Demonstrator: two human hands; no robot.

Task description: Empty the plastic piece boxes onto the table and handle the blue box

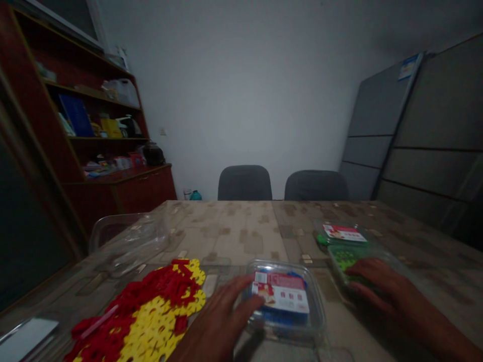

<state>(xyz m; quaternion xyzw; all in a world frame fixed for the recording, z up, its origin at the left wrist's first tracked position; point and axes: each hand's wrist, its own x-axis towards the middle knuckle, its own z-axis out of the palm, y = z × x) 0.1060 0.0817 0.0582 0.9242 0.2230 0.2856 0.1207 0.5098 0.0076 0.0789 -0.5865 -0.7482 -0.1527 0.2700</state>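
My left hand (222,314) rests at the near edge of the table with its thumb and fingers pressed against the left side of a clear plastic box (289,301) that holds blue pieces and carries a red-and-white label. My right hand (377,284) lies palm down over the near end of a clear box of green pieces (345,257), fingers curved onto it. Behind that box sits its green-edged lid with a red-and-white label (341,234). A heap of red and yellow interlocking pieces (151,311) lies to the left of my left hand.
An empty clear plastic container (124,236) stands at the table's left edge, and a clear lid (26,337) lies at the near left corner. Two grey chairs (245,183) stand at the far side. A wooden shelf unit (86,130) stands left, grey cabinets (415,136) right.
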